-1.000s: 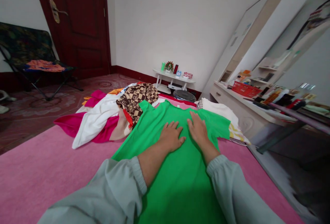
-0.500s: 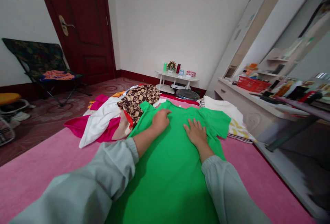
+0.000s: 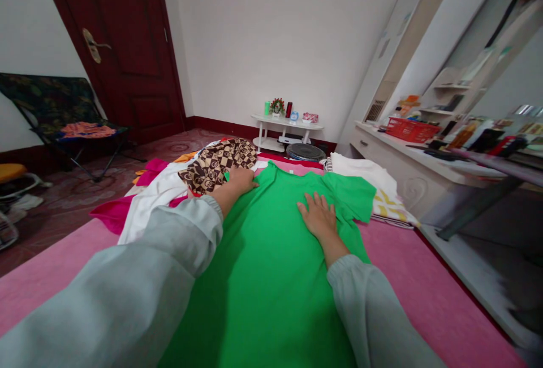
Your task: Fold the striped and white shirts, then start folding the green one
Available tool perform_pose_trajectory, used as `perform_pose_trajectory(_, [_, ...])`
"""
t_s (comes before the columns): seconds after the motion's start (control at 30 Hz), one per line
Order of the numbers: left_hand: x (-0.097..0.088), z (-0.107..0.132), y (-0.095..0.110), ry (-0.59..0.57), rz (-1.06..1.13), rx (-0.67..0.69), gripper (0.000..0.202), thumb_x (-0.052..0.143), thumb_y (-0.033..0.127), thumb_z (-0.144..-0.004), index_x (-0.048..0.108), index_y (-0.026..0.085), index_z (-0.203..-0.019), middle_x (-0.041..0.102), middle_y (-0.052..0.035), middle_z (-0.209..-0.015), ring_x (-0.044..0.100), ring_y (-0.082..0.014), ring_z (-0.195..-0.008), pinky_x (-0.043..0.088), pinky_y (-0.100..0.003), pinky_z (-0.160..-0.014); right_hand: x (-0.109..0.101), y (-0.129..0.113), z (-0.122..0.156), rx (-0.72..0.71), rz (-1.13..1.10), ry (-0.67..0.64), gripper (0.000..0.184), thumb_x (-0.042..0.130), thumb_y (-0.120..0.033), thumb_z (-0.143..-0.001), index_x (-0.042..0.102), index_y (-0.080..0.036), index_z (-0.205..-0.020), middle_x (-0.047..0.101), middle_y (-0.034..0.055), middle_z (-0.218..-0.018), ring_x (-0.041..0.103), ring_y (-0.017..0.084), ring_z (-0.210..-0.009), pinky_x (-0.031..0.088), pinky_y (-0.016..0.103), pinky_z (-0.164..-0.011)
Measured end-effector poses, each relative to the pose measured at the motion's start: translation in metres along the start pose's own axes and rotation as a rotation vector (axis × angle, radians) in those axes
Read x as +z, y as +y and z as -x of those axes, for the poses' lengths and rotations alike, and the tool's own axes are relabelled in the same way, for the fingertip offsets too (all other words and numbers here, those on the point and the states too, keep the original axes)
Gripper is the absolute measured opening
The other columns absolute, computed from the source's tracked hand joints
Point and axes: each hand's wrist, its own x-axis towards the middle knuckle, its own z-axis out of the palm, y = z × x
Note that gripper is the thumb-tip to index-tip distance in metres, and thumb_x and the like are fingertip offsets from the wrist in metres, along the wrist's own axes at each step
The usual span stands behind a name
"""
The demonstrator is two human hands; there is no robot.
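A green short-sleeved T-shirt [image 3: 271, 255] lies spread out on a pink bed cover [image 3: 407, 277], its neckline at the far end. My left hand [image 3: 242, 179] rests on the shirt's left shoulder and sleeve, fingers pointing right; it hides most of that sleeve. On the right side of the chest, my right hand [image 3: 319, 215] presses flat with its fingers spread. The right sleeve [image 3: 354, 195] lies stretched outward.
Beside my left arm is a heap with brown patterned cloth [image 3: 223, 161], white cloth [image 3: 156, 204] and magenta cloth [image 3: 112, 212]. Folded clothes [image 3: 365, 178] lie at the right. A dresser [image 3: 428, 153] borders the bed; a low white table [image 3: 288, 122] stands beyond.
My left hand has moved left across the shirt, from the upper chest to the left shoulder and sleeve. My right hand stays on the chest. The view has shifted slightly.
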Motion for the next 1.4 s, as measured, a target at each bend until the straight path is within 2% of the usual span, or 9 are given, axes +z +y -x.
perform_pose_trajectory(0.2, [-0.022, 0.031, 0.032, 0.187, -0.062, 0.357, 0.026, 0.043, 0.018, -0.092, 0.066, 0.015, -0.104, 0.065, -0.014, -0.109, 0.055, -0.0257, -0.108, 0.033, -0.041, -0.097, 0.0, 0.0, 0.0, -0.007, 0.011, 0.003, 0.062, 0.021, -0.056, -0.096, 0.031, -0.024, -0.148, 0.024, 0.0082, -0.156, 0.019, 0.027, -0.143, 0.018, 0.052, -0.113])
perform_pose_trajectory(0.33, [-0.023, 0.073, 0.06, 0.342, -0.153, 0.805, 0.023, 0.044, 0.016, -0.092, 0.065, 0.014, -0.082, 0.062, -0.0117, -0.099, 0.052, -0.0262, -0.102, 0.034, -0.043, -0.097, 0.002, 0.0, 0.0, -0.008, 0.022, 0.018, 0.061, 0.022, -0.055, -0.096, 0.031, -0.024, -0.148, 0.025, 0.008, -0.156, 0.019, 0.027, -0.143, 0.018, 0.052, -0.113])
perform_pose_trajectory(0.43, [-0.02, 0.099, 0.069, 0.344, -0.156, 0.885, 0.021, 0.046, 0.015, -0.091, 0.064, 0.016, -0.081, 0.061, -0.0077, -0.089, 0.052, -0.0239, -0.096, 0.028, -0.044, -0.106, 0.003, 0.001, -0.001, -0.01, 0.021, 0.026, 0.06, 0.023, -0.054, -0.096, 0.032, -0.024, -0.147, 0.026, 0.0079, -0.156, 0.02, 0.027, -0.143, 0.018, 0.051, -0.113])
perform_pose_trajectory(0.57, [-0.023, 0.112, 0.066, 0.322, -0.097, 0.744, 0.019, 0.05, 0.026, -0.09, 0.062, 0.017, -0.102, 0.06, -0.0094, -0.104, 0.054, -0.0253, -0.098, 0.042, -0.044, -0.093, 0.003, 0.001, -0.001, -0.006, 0.003, 0.027, 0.06, 0.024, -0.055, -0.096, 0.033, -0.025, -0.147, 0.027, 0.0078, -0.155, 0.02, 0.027, -0.143, 0.018, 0.051, -0.113])
perform_pose_trajectory(0.67, [-0.024, 0.112, 0.062, 0.274, 0.018, 0.45, 0.056, 0.061, 0.043, -0.082, 0.048, 0.017, -0.13, 0.052, -0.0147, -0.126, 0.051, -0.0312, -0.109, 0.048, -0.043, -0.085, 0.003, 0.002, 0.0, -0.008, -0.006, 0.035, 0.06, 0.025, -0.055, -0.096, 0.034, -0.024, -0.147, 0.027, 0.0079, -0.155, 0.02, 0.028, -0.143, 0.018, 0.052, -0.113])
perform_pose_trajectory(0.77, [-0.021, 0.109, 0.059, 0.117, 0.096, 0.292, 0.061, 0.063, 0.043, -0.079, 0.049, 0.017, -0.132, 0.058, -0.0138, -0.116, 0.056, -0.0309, -0.105, 0.05, -0.042, -0.085, 0.002, 0.002, 0.0, -0.011, -0.011, 0.04, 0.06, 0.026, -0.055, -0.095, 0.035, -0.024, -0.146, 0.027, 0.0082, -0.155, 0.021, 0.028, -0.142, 0.019, 0.051, -0.113])
perform_pose_trajectory(0.9, [-0.018, 0.098, 0.056, 0.065, 0.185, 0.321, 0.04, 0.062, 0.029, -0.08, 0.063, 0.025, -0.12, 0.057, -0.0104, -0.12, 0.056, -0.0272, -0.11, 0.048, -0.037, -0.093, 0.003, 0.002, 0.0, -0.006, -0.017, 0.037, 0.06, 0.026, -0.055, -0.095, 0.036, -0.024, -0.146, 0.028, 0.0079, -0.155, 0.021, 0.028, -0.142, 0.019, 0.051, -0.113])
perform_pose_trajectory(1.07, [-0.019, 0.07, 0.054, 0.04, 0.375, 0.246, 0.046, 0.066, 0.043, -0.078, 0.062, 0.033, -0.123, 0.052, -0.0065, -0.135, 0.047, -0.0283, -0.126, 0.041, -0.039, -0.103, 0.001, 0.002, 0.0, -0.003, -0.035, 0.035, 0.06, 0.027, -0.054, -0.095, 0.035, -0.024, -0.146, 0.028, 0.0079, -0.155, 0.02, 0.027, -0.143, 0.018, 0.051, -0.113])
perform_pose_trajectory(1.4, [-0.039, 0.048, 0.049, -0.124, 0.382, 0.277, 0.025, 0.061, 0.024, -0.079, 0.075, 0.024, -0.1, 0.074, 0.0017, -0.093, 0.066, -0.0145, -0.084, 0.049, -0.019, -0.078, -0.001, 0.001, 0.002, -0.004, -0.06, 0.04, 0.059, 0.03, -0.053, -0.095, 0.038, -0.023, -0.145, 0.029, 0.0084, -0.154, 0.021, 0.027, -0.142, 0.018, 0.051, -0.113])
